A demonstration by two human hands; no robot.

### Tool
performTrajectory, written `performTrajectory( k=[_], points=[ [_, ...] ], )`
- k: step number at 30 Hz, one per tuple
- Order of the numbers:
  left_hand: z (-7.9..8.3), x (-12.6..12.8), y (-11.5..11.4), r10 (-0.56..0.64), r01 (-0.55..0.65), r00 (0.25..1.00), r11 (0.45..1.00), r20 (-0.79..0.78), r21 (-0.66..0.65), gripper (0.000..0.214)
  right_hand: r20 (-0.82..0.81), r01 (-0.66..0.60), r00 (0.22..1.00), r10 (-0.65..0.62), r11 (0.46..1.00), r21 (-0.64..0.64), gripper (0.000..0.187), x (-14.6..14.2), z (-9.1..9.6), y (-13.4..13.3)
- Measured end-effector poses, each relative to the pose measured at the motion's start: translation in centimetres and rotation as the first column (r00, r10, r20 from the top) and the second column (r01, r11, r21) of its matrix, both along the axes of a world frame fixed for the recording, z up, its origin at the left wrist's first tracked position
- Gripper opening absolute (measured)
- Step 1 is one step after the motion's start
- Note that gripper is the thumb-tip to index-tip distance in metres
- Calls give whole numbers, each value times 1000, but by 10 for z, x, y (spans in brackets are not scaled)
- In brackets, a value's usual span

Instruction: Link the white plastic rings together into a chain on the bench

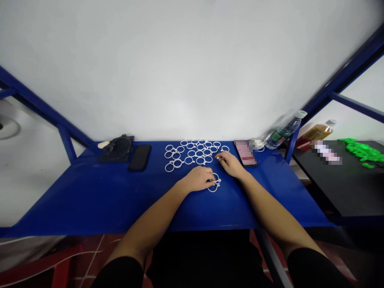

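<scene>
My left hand (198, 178) is closed, its fingers pinching two white rings (213, 190) at the front of the group. Each of these rings has a small tab on its right side. To the right and a little farther back, my right hand (228, 163) is also closed. A small white bit shows at its fingertips, too small to name. Several more white rings (177, 163) with small knobs lie flat behind both hands, many of them touching or overlapping.
The blue table (90, 200) meets a white wall. A black phone (139, 157) and a dark plastic bag (120, 148) lie left. A lit phone (246, 153), a white cable (257, 144) and a leaning bottle (285, 130) are right. Green pieces (363, 151) lie on a black table (354, 188).
</scene>
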State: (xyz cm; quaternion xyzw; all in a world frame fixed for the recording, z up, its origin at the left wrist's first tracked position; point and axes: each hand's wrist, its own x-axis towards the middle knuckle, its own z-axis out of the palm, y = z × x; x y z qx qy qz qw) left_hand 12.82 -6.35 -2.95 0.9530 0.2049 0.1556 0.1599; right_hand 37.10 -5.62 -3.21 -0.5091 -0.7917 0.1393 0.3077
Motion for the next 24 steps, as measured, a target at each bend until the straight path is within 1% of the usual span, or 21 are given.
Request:
performTrajectory(
  k=[3, 5, 8, 11, 14, 17, 19, 21, 24],
  points=[
    [3, 1, -3, -22, 22, 1000, 1000, -6, -7, 22, -65, 4, 998, -9, 997, -74, 21, -4, 2, -3],
    [5, 2, -7, -34, 34, 999, 999, 4, -15, 28, -103, -15, 995, 5, 995, -102, 23, -4, 2, -4],
    [5, 3, -11, -39, 40, 999, 999, 35, -37, 30, -110, -52, 993, 46, 997, -58, 28, -4, 0, -4],
    [2, 4, -11, -5, 9, 995, 999, 100, -37, 27, -93, -66, 993, 66, 998, 3, 27, -4, 0, -4],
    [-2, 4, -7, 54, -62, 976, 998, 212, 32, 25, -97, -65, 993, 67, 998, 22, 24, -6, 1, -6],
    [-2, 2, -1, 148, -182, 937, 980, 318, 81, 22, -119, -90, 988, 94, 995, 34, 24, -8, 4, -9],
    [0, 0, 2, 222, -263, 904, 962, 366, 67, 18, -137, -116, 983, 121, 992, 40, 24, -12, 7, -11],
    [2, -1, 3, 288, -325, 873, 945, 395, 29, 24, -148, -144, 978, 148, 989, 38, 23, -15, 10, -14],
    [4, -3, 3, 326, -350, 857, 937, 399, -16, 32, -173, -190, 966, 192, 981, 29, 22, -22, 16, -20]
  ],
)
